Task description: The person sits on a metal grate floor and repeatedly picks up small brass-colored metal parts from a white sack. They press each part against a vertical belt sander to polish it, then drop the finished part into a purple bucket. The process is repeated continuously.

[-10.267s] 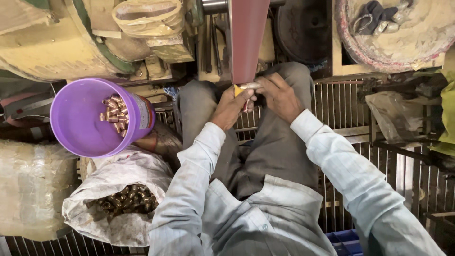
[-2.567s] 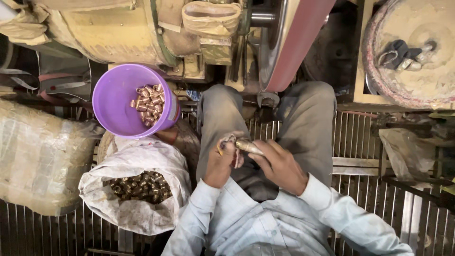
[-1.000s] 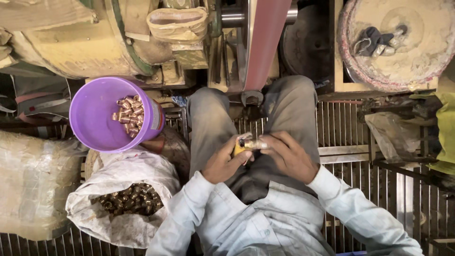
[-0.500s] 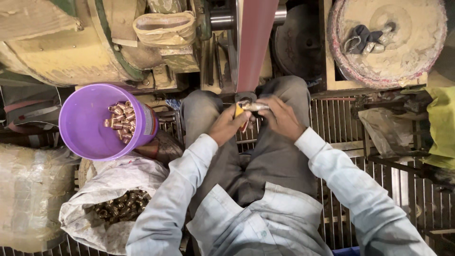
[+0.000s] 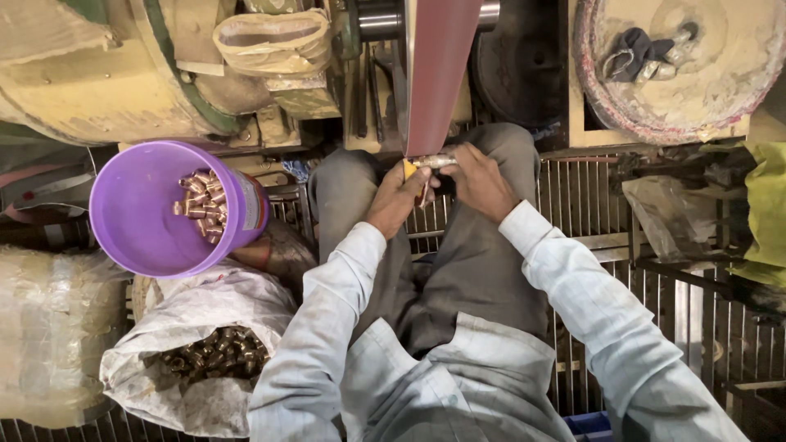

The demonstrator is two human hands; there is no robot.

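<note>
My left hand (image 5: 398, 198) and my right hand (image 5: 477, 180) together grip a small shiny metal part (image 5: 432, 161) on a holder with a yellow end. The part is pressed against the lower end of a reddish-brown sanding belt (image 5: 438, 74) that runs up and away from my knees. Both hands are closed around the piece between my legs. A purple bucket (image 5: 143, 221) to my left holds several brass-coloured parts (image 5: 201, 205). Below it a white sack (image 5: 196, 352) lies open with more dark brass pieces inside.
A large dusty machine housing (image 5: 98, 74) fills the upper left. A round dusty wheel (image 5: 688, 65) with a dark cloth on it sits at the upper right. A metal grate floor (image 5: 589, 205) is under me. A wrapped bundle (image 5: 45, 336) lies at the left.
My hands have risen from my lap to the belt, bringing the metal part up against its lower end. The bucket and sack have not moved.
</note>
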